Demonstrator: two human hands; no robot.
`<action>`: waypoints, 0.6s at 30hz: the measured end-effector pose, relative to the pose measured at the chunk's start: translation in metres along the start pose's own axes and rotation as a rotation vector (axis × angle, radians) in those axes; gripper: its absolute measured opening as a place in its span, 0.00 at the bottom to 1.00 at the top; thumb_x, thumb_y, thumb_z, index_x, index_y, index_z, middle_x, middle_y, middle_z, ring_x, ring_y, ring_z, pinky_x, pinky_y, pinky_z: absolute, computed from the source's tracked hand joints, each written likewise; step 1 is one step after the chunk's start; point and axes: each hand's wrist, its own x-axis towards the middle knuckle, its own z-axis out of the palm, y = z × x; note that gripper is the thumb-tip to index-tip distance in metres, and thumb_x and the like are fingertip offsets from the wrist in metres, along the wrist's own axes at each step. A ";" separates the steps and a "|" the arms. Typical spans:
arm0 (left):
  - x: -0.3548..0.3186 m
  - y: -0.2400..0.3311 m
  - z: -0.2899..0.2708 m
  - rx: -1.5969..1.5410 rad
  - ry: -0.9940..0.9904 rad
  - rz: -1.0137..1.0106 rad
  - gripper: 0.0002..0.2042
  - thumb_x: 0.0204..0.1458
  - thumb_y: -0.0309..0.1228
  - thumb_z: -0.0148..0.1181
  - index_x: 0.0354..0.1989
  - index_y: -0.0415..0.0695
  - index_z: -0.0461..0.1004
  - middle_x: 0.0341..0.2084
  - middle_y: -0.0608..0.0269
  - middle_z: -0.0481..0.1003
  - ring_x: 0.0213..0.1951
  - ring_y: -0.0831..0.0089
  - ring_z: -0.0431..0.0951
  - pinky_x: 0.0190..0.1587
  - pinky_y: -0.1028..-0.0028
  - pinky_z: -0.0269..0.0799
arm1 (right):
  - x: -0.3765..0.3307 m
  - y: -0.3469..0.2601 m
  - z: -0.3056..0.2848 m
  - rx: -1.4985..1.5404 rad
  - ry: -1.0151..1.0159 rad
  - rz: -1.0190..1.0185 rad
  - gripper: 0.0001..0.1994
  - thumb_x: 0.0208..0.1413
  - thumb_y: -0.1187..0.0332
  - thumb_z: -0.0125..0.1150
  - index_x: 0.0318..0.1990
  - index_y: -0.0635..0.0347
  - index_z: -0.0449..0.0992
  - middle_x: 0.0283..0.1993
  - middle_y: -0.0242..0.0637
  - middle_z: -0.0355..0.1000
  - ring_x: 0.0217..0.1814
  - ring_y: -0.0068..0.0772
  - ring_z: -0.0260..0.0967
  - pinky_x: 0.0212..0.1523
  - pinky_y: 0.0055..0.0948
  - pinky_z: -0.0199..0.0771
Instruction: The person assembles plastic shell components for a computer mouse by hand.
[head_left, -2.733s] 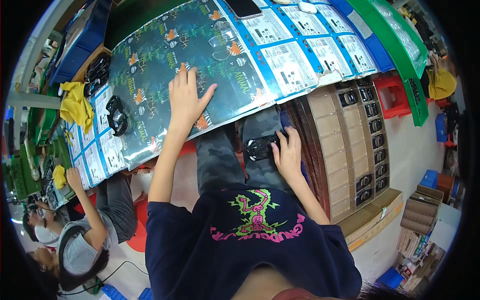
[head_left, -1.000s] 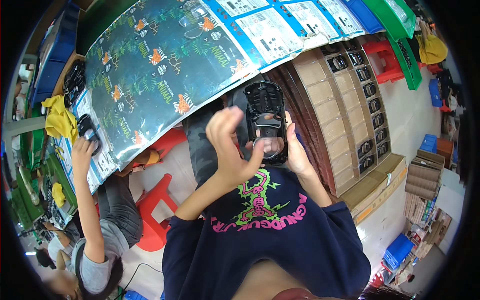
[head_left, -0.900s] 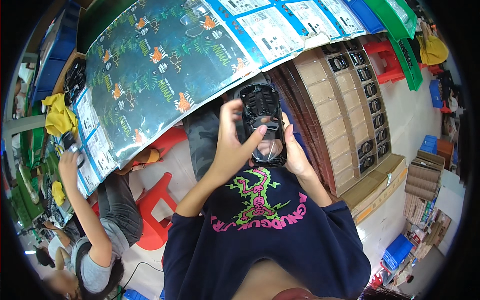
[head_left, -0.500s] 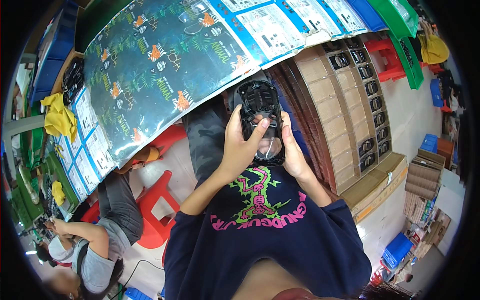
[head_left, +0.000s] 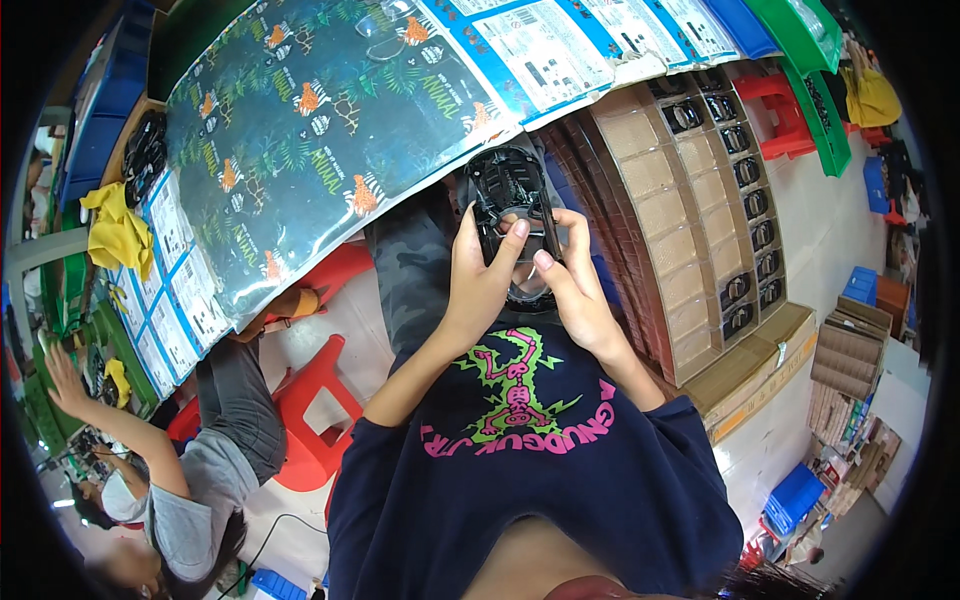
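Black plastic shell [head_left: 512,205] sits clamped between both hands over the lap: left hand [head_left: 480,275] wraps its near side, thumb pressed on top; right hand [head_left: 572,285] pinches the other edge. Beyond the grip, a leaf-patterned mat [head_left: 320,130]; right of it, cardboard trays [head_left: 690,210].

- Way ahead blocked by table edge [head_left: 330,130], directly above held black part [head_left: 512,200]
- Right side closed off by stacked cardboard trays [head_left: 670,200]
- Open gap left over floor, bounded by red stool [head_left: 310,400]
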 end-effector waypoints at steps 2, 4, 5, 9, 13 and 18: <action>-0.001 0.000 0.000 0.003 0.002 -0.003 0.13 0.52 0.29 0.52 0.44 0.39 0.63 0.31 0.66 0.69 0.34 0.81 0.69 0.36 0.81 0.66 | 0.000 0.003 0.000 -0.008 0.016 0.015 0.17 0.58 0.69 0.44 0.49 0.60 0.46 0.33 0.33 0.63 0.29 0.15 0.57 0.32 0.17 0.60; -0.003 0.005 0.002 0.002 0.013 -0.023 0.11 0.53 0.29 0.51 0.42 0.39 0.64 0.31 0.68 0.68 0.33 0.83 0.67 0.36 0.82 0.64 | 0.000 0.008 -0.001 0.001 0.016 -0.005 0.16 0.58 0.70 0.45 0.47 0.60 0.47 0.32 0.33 0.63 0.29 0.15 0.57 0.32 0.16 0.60; -0.004 0.004 0.002 0.001 0.013 -0.024 0.11 0.53 0.29 0.51 0.42 0.39 0.64 0.31 0.68 0.68 0.33 0.83 0.67 0.36 0.82 0.64 | 0.000 0.010 -0.001 0.010 0.016 -0.027 0.15 0.57 0.71 0.46 0.46 0.60 0.48 0.31 0.33 0.63 0.29 0.14 0.57 0.31 0.16 0.59; -0.005 0.002 0.001 -0.049 0.027 -0.035 0.10 0.53 0.29 0.51 0.42 0.39 0.64 0.30 0.69 0.68 0.32 0.84 0.67 0.35 0.82 0.64 | 0.001 0.013 0.000 -0.205 0.027 -0.140 0.15 0.56 0.74 0.48 0.43 0.60 0.47 0.28 0.32 0.64 0.28 0.12 0.56 0.29 0.15 0.58; -0.009 -0.005 0.002 -0.094 0.112 0.011 0.13 0.53 0.27 0.50 0.45 0.39 0.61 0.31 0.68 0.67 0.32 0.84 0.67 0.34 0.83 0.66 | 0.003 0.009 0.004 -0.187 0.038 -0.091 0.13 0.55 0.75 0.47 0.42 0.62 0.50 0.27 0.32 0.65 0.29 0.13 0.59 0.30 0.15 0.61; -0.005 -0.004 0.005 -0.045 0.224 0.124 0.14 0.53 0.27 0.49 0.47 0.40 0.59 0.32 0.68 0.66 0.31 0.84 0.67 0.32 0.83 0.66 | 0.006 0.008 0.006 -0.305 0.059 -0.120 0.06 0.53 0.78 0.47 0.36 0.65 0.59 0.27 0.34 0.68 0.32 0.15 0.65 0.32 0.17 0.65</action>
